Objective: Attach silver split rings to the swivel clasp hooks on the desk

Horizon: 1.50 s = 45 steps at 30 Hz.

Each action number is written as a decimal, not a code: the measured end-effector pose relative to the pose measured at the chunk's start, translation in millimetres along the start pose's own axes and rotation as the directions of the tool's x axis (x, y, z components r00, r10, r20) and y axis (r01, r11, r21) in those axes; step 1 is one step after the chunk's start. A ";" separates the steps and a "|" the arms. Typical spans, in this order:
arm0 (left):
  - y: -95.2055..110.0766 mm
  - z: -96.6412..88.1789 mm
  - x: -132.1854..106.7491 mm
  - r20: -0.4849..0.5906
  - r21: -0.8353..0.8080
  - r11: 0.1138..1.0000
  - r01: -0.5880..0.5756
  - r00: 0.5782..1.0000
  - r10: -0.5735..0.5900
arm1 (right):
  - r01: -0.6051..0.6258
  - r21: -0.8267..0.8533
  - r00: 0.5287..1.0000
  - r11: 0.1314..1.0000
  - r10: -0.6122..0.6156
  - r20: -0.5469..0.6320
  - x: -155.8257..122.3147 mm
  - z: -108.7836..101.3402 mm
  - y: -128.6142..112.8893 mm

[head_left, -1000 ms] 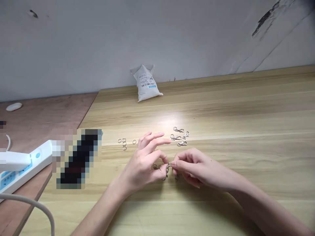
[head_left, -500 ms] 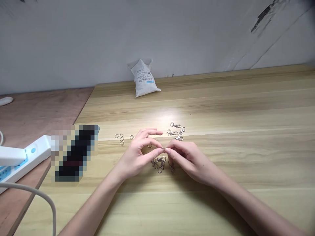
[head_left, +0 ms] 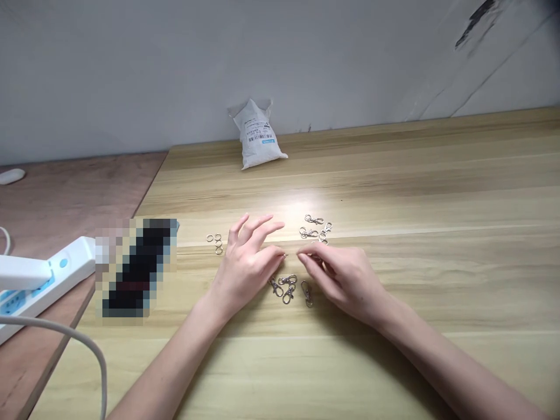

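- Pinching what looks like a tiny metal piece (head_left: 285, 255), the left hand (head_left: 245, 262) has two fingers closed at their tips and the other three spread; too little shows to tell which part it is
- The right hand (head_left: 350, 280) faces it across a narrow gap, fingers bent and tips drawn near each other; I cannot tell whether they grip anything
- Between the hands, three bare clasps (head_left: 289, 294) lie close together on the counter (head_left: 371, 373), nearer the left hand; a fourth clasp (head_left: 307, 293) lies just beside the right hand
- That fourth clasp has its long axis running away from the person, with a slight slant; the three point different ways, one nearly crosswise
- Beyond the right hand lie clasps with rings (head_left: 308, 233), one partly hidden by it; loose rings (head_left: 219, 251) lie beyond the left wrist, flat, round and without a long axis
- The metal parts should prove light, stiff, smooth enough to slip, and hardly fragile; a clasp is probably best held by its body, a ring by its edge with the fingertips
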<state>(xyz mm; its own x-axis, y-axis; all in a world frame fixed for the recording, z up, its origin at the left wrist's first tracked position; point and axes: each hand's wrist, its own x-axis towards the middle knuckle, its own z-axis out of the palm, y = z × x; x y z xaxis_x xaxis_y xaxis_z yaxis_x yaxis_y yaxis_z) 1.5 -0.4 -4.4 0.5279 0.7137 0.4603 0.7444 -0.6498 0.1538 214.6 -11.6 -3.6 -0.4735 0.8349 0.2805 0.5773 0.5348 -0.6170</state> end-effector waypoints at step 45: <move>-37.4 0.7 -9.1 0.100 -0.122 0.974 0.191 0.979 -0.180 | -0.192 -0.026 0.886 0.981 0.185 0.425 2.4 -58.1 32.2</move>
<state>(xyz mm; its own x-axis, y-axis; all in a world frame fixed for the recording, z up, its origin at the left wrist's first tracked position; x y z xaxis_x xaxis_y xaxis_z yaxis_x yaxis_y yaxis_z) -30.9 17.6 -15.0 0.4238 0.8413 0.3355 0.7758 -0.5284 0.3448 270.8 15.2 19.9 -0.5957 0.7832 -0.1781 0.6745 0.3674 -0.6403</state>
